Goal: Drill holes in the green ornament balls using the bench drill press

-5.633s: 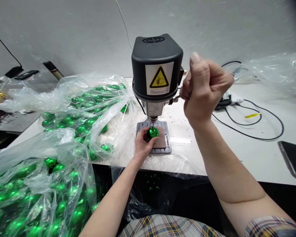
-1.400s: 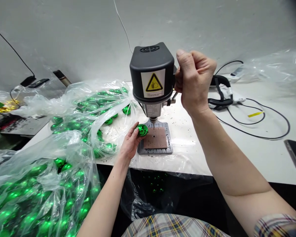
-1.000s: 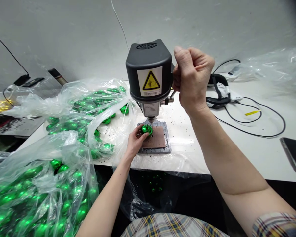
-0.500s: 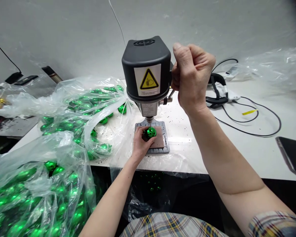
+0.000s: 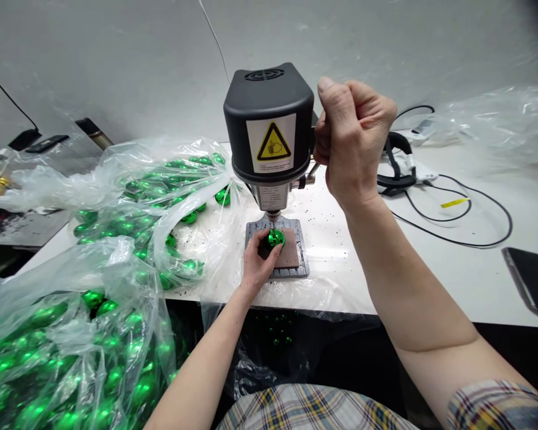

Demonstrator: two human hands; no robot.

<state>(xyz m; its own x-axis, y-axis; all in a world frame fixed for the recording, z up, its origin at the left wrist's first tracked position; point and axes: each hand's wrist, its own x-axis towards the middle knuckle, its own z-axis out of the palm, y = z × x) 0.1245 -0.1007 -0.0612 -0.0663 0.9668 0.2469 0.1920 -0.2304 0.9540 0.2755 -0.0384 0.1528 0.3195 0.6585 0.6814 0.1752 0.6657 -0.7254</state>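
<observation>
A small black bench drill [image 5: 269, 119] with a yellow warning label stands on the white table. My left hand [image 5: 256, 261] holds a shiny green ball [image 5: 275, 238] on the brown pad of the drill's base plate [image 5: 300, 263], right under the bit. My right hand [image 5: 354, 146] is a closed fist around the drill's feed lever [image 5: 310, 174], to the right of the drill head. Most of the lever is hidden in the fist.
A clear plastic bag of green balls [image 5: 161, 197] lies left of the drill, and another full bag [image 5: 63, 346] sits at the lower left. Black cables [image 5: 457, 221], a headset [image 5: 397, 164] and a dark phone [image 5: 529, 280] lie on the right. More plastic sheeting [image 5: 497, 125] is at the back right.
My left hand brought the green ball from the left edge of the base plate to the pad under the bit. My right fist stayed on the lever.
</observation>
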